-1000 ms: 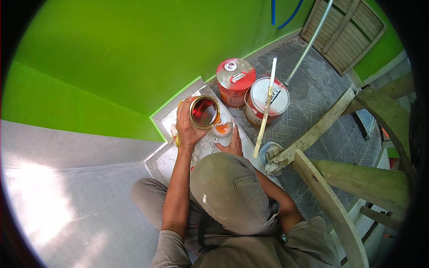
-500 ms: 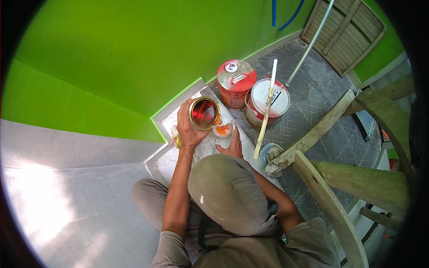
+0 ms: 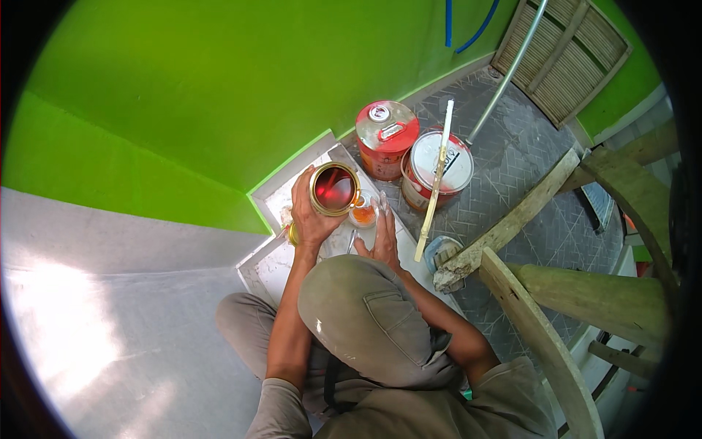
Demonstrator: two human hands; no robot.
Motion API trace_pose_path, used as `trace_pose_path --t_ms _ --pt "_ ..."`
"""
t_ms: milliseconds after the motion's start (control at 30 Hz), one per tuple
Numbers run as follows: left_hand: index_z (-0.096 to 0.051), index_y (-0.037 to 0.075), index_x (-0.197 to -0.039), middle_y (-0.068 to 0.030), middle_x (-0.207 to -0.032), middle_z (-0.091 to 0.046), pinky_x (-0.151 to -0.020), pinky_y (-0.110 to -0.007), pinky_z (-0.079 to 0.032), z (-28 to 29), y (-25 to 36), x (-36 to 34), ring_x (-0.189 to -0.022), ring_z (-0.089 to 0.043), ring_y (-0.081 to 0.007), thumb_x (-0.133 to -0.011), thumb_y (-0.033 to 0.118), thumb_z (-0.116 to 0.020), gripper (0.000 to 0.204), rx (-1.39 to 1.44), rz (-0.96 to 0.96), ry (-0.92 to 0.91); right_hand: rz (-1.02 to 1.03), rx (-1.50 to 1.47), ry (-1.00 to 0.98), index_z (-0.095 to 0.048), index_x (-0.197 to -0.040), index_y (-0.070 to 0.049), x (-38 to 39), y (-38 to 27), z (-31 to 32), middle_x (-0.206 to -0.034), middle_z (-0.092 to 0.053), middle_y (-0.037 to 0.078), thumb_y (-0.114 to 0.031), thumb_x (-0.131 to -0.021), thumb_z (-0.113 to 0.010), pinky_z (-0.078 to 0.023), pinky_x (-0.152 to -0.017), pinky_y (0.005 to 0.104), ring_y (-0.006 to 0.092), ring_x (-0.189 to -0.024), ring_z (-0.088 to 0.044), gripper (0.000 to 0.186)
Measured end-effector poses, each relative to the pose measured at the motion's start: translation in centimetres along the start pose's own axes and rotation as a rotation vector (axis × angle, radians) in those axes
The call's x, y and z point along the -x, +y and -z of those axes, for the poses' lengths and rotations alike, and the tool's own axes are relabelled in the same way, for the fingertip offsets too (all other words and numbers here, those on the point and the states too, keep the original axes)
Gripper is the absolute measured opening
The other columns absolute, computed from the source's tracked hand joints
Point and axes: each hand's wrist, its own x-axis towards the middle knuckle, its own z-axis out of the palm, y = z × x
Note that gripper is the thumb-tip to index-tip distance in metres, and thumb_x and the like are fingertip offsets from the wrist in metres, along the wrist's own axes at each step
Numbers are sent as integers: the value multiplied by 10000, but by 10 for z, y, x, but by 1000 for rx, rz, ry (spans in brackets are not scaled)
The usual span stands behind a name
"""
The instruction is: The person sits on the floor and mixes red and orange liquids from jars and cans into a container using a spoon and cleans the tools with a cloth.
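My left hand (image 3: pixel 310 222) is wrapped round an open metal can (image 3: pixel 335 192) with a gold rim and reddish amber liquid inside. Orange liquid shows on the can's right lip, just above a small clear container (image 3: pixel 363 214) that holds some orange liquid. Beside that container is my right hand (image 3: pixel 383 238), fingers apart and holding nothing that I can see; whether it touches the container I cannot tell. A thin metal tool (image 3: pixel 352 241) lies between my hands, partly hidden by my knee. A yellow round thing (image 3: pixel 294 234) shows beside my left wrist.
Past the white ledge (image 3: pixel 274 267) stand a red metal can (image 3: pixel 386 143) and a lidded bucket (image 3: pixel 441 161) with a stick (image 3: pixel 437 186) across it. A small tub (image 3: pixel 443 250) sits near a rough wooden beam (image 3: pixel 512 219). The green wall (image 3: pixel 205 95) rises on the left.
My right hand has shifted slightly and its fingers have straightened beside the clear container. The can in my left hand stays almost in place. My knee has moved a little left.
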Motion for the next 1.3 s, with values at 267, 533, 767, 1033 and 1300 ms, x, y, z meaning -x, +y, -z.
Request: trace_pose_path --t_ms 267,533,767,1033,1300 --pt "-546 -6 -1430 -207 -1435 -612 -1122 -489 -476 -1 -1 -1 -1327 -570 -417 -568 243 -1001 1007 -7 -32 25 -36 49 -32 -343 -1584 66 -44 -14 18 -1649 -165 446 -201 -905 -669 -189 -1265 595 593 -1538 -203 800" --pt "-532 -7 -1444 -204 -1431 -613 -1142 -498 -461 -2 -3 1 -1335 -565 -425 -572 265 -1000 1026 1 -62 -22 -171 -6 -157 -474 -1514 82 -59 -11 18 -1667 -131 440 -245 -947 -635 -175 -1278 570 563 -1567 -156 675" --pt "-528 -7 -1449 -205 -1443 -607 -1157 -497 -452 -5 -6 2 -1345 -559 -427 -571 284 -1007 1041 2 -47 18 -250 -48 -148 -519 -1506 54 -49 -12 20 -1670 -139 434 -231 -912 -618 -203 -1272 556 561 -1533 -228 666" --pt "-526 -12 -1449 -214 -1435 -609 -1154 -506 -456 -6 -6 5 -1343 -558 -436 -578 291 -1002 1037 -2 -24 5 -233 -98 -196 -536 -1510 36 -51 -11 19 -1672 -153 429 -224 -915 -606 -197 -1280 534 550 -1545 -228 653" --pt "-527 -10 -1447 -217 -1443 -603 -1155 -511 -453 -9 -8 5 -1352 -553 -432 -572 280 -998 1035 -16 -20 53 -279 -160 -157 -607 -1436 41 -47 -7 16 -1638 -245 431 -179 -906 -654 -295 -1248 491 513 -1533 -290 576"
